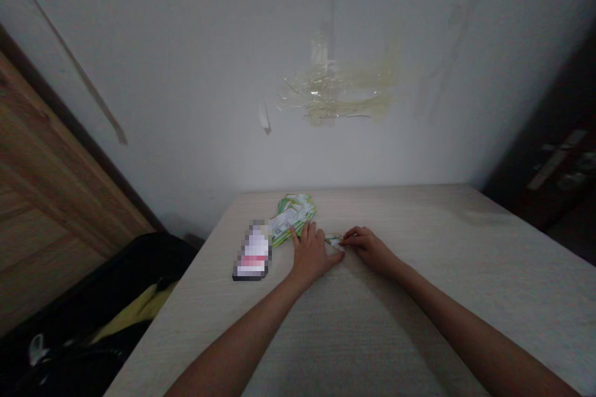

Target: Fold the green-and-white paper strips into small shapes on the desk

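Observation:
My left hand rests on the table with its fingers spread, at the near edge of a pile of green-and-white printed papers. Its thumb reaches toward a small, light printed piece, apparently paper, that lies between my two hands. From the other side, my right hand has its thumb and fingers closed together at the right end of that piece. My left hand partly covers the piece, so its full shape is hidden.
A phone, its screen blurred out, lies left of the papers on the pale wooden table. Behind stands a wall with peeling clear tape. Left of the table are a black bag and a wooden panel.

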A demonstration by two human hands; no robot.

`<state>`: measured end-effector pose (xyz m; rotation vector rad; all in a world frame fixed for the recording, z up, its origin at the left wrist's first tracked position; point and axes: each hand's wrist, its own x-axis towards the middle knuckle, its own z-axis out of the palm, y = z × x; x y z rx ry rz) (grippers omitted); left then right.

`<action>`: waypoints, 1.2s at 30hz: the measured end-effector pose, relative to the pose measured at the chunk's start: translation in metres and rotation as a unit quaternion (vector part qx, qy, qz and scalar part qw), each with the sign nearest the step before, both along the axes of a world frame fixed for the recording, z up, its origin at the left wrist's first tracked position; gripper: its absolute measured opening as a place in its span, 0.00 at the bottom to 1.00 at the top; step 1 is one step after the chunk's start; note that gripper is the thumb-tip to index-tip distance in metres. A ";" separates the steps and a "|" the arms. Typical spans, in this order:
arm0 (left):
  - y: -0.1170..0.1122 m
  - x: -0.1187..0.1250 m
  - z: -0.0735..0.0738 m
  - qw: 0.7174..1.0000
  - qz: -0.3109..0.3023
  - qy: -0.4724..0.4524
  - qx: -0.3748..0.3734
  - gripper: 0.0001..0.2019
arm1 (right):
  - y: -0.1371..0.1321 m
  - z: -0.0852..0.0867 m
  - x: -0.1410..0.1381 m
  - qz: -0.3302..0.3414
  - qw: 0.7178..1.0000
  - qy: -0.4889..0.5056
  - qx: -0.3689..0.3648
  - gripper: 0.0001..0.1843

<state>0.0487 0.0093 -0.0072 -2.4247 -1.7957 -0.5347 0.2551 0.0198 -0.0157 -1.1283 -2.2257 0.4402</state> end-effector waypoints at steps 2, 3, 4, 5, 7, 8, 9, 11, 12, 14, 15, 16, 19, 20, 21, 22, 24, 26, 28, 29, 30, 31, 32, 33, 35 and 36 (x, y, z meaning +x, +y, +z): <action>-0.001 -0.001 0.000 1.000 -0.006 0.006 0.010 0.35 | -0.001 0.000 0.000 0.005 1.000 0.004 -0.002 0.18; -0.002 -0.002 0.000 1.000 -0.008 0.009 0.016 0.34 | -0.001 0.000 0.000 0.008 1.000 0.008 -0.001 0.18; -0.002 -0.003 0.000 1.000 -0.009 0.010 0.022 0.32 | -0.002 0.000 0.000 0.010 1.000 0.011 0.000 0.17; -0.002 -0.004 0.000 1.000 -0.009 0.011 0.026 0.31 | -0.002 0.000 0.001 0.013 1.000 0.013 0.000 0.17; 0.000 -0.006 0.000 0.999 -0.008 0.011 0.031 0.26 | -0.002 -0.001 0.002 0.014 1.000 0.013 0.001 0.17; 0.001 -0.008 0.001 0.999 -0.005 0.009 0.033 0.23 | -0.001 -0.002 0.002 0.016 1.000 0.011 0.000 0.18; 0.002 -0.010 0.001 0.999 -0.002 0.006 0.031 0.20 | -0.001 -0.002 0.003 0.016 1.000 0.009 0.000 0.18; 0.005 -0.013 0.003 0.999 0.014 -0.004 0.030 0.16 | -0.001 -0.002 0.003 0.018 1.000 0.007 0.001 0.18; 0.006 -0.014 0.003 0.999 0.022 -0.011 0.029 0.15 | -0.001 -0.002 0.003 0.018 1.000 0.006 0.002 0.18; 0.008 -0.015 0.005 0.999 0.028 -0.022 0.025 0.13 | -0.001 -0.001 0.003 0.019 1.000 0.004 0.003 0.18; 0.009 -0.016 0.005 0.999 0.028 -0.025 0.024 0.12 | -0.002 -0.001 0.002 0.019 1.000 0.003 0.004 0.17; 0.009 -0.016 0.005 0.999 0.027 -0.026 0.025 0.11 | -0.002 0.000 0.002 0.018 1.000 0.002 0.005 0.17; 0.010 -0.015 0.006 0.999 0.023 -0.025 0.035 0.08 | -0.003 0.000 0.002 0.016 1.000 0.003 0.007 0.18; 0.011 -0.015 0.006 0.999 0.022 -0.024 0.038 0.08 | -0.003 0.000 0.002 0.015 1.000 0.003 0.006 0.18; 0.011 -0.015 0.006 0.999 0.022 -0.023 0.037 0.07 | -0.002 0.000 0.002 0.016 1.000 0.003 0.006 0.19; 0.012 -0.015 0.007 0.999 0.023 -0.023 0.037 0.07 | -0.002 0.000 0.003 0.018 1.000 0.003 0.005 0.19; 0.013 -0.015 0.007 0.999 0.024 -0.023 0.036 0.06 | -0.002 0.000 0.002 0.019 1.000 0.001 0.005 0.19; 0.014 -0.016 0.008 0.999 0.024 -0.023 0.038 0.06 | -0.002 0.000 0.002 0.019 1.000 0.000 0.006 0.19; 0.014 -0.016 0.008 0.999 0.023 -0.025 0.039 0.06 | -0.002 -0.001 0.002 0.018 1.000 -0.001 0.007 0.18; 0.014 -0.016 0.008 0.999 0.022 -0.025 0.038 0.06 | -0.002 -0.001 0.001 0.017 1.000 -0.001 0.008 0.18; 0.014 -0.016 0.008 0.999 0.021 -0.026 0.037 0.06 | -0.002 -0.001 0.001 0.017 1.000 -0.001 0.009 0.18; 0.014 -0.016 0.009 0.999 0.021 -0.025 0.036 0.06 | -0.002 -0.001 0.001 0.016 1.000 -0.001 0.010 0.18; 0.014 -0.016 0.010 0.999 0.019 -0.024 0.034 0.06 | -0.002 -0.001 0.001 0.017 1.000 0.000 0.011 0.18; 0.014 -0.015 0.011 0.999 0.017 -0.023 0.032 0.07 | -0.002 -0.002 0.001 0.017 1.000 0.002 0.013 0.18; 0.013 -0.014 0.013 0.999 0.012 -0.018 0.028 0.07 | -0.003 -0.002 0.001 0.017 1.000 0.006 0.014 0.18; 0.012 -0.013 0.014 0.999 0.010 -0.015 0.027 0.08 | -0.003 -0.001 0.001 0.016 1.000 0.008 0.014 0.18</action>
